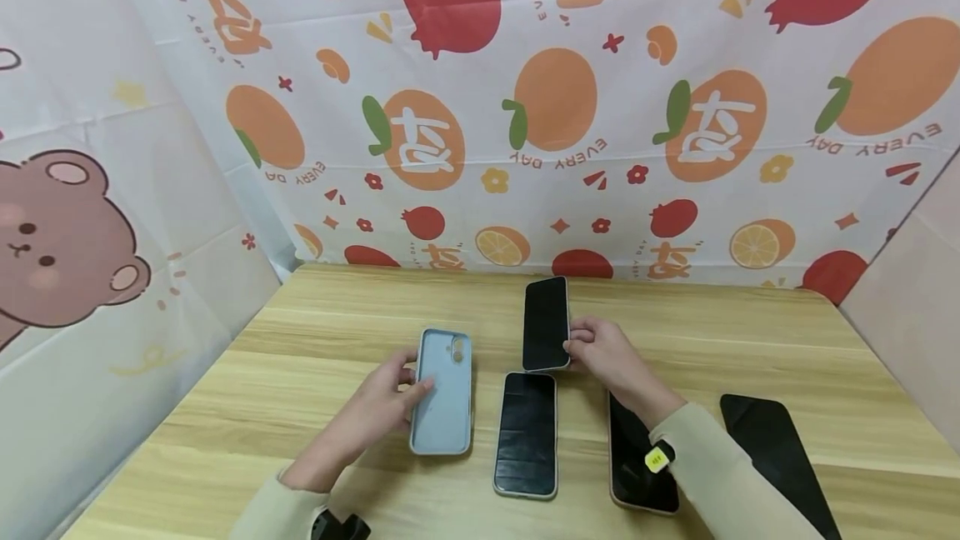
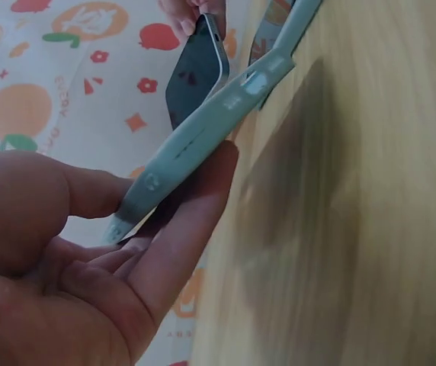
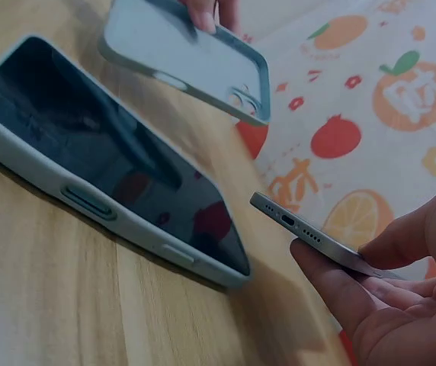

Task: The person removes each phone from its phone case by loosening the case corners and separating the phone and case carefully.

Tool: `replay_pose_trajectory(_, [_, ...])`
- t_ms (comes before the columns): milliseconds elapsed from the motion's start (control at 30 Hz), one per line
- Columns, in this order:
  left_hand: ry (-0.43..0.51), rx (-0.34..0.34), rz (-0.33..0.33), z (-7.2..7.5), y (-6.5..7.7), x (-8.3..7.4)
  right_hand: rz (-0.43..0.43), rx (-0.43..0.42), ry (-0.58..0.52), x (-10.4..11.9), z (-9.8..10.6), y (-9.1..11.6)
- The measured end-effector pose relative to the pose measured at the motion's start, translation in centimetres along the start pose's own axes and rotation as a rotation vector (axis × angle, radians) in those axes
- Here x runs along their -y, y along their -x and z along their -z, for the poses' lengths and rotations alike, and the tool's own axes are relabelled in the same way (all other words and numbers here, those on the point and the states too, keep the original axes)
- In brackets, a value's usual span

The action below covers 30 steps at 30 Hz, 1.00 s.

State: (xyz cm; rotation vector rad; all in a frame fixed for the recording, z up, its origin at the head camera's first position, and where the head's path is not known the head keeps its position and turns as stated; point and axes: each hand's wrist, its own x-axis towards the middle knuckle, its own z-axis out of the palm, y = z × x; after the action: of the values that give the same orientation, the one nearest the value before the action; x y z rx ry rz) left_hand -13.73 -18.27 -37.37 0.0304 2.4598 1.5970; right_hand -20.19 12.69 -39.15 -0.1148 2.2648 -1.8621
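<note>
My left hand (image 1: 386, 398) grips an empty light blue phone case (image 1: 442, 407) by its left side, thumb on the inner face and fingers beneath. In the left wrist view the case (image 2: 187, 145) is tilted and raised off the table. My right hand (image 1: 607, 357) pinches a bare smartphone (image 1: 546, 323) at its lower right edge, dark screen up. Its bottom edge with the charging port faces the right wrist view, where the phone (image 3: 309, 235) is held above the table. Just below it lies a phone in a pale case (image 1: 527, 436), screen up.
Under the right forearm lies another dark-screened phone (image 1: 637, 461), partly hidden. Farther right is a long black flat object (image 1: 772, 440), partly covered by the sleeve. The wooden table (image 1: 300, 390) ends at a fruit-printed cloth (image 1: 480, 132); a bear-printed cloth (image 1: 67, 240) hangs at left.
</note>
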Motion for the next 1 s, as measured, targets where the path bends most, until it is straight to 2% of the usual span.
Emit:
replay_pose_trajectory(267, [0.006, 0.075, 0.034, 0.4, 0.2, 1.0, -0.053, 0.0, 0.012, -0.3, -0.4, -1.2])
replay_pose_trajectory(433, [-0.016, 0.078, 0.048, 0.5, 0.1, 1.4, -0.073, 0.015, -0.017, -0.5, -0.5, -1.8])
replay_pose_trajectory(567, [-0.084, 0.034, 0.064, 0.2, 0.0, 1.6, -0.084, 0.012, -0.033, -0.9, -0.5, -2.3])
replay_pose_trajectory(700, [-0.204, -0.018, 0.073, 0.0, -0.2, 1.9, -0.091, 0.006, -0.032, -1.1, -0.6, -2.7])
replay_pose_trajectory(1000, [-0.38, -0.077, 0.03, -0.2, -0.3, 1.9, -0.119, 0.01, 0.036, -1.3, -0.7, -3.2])
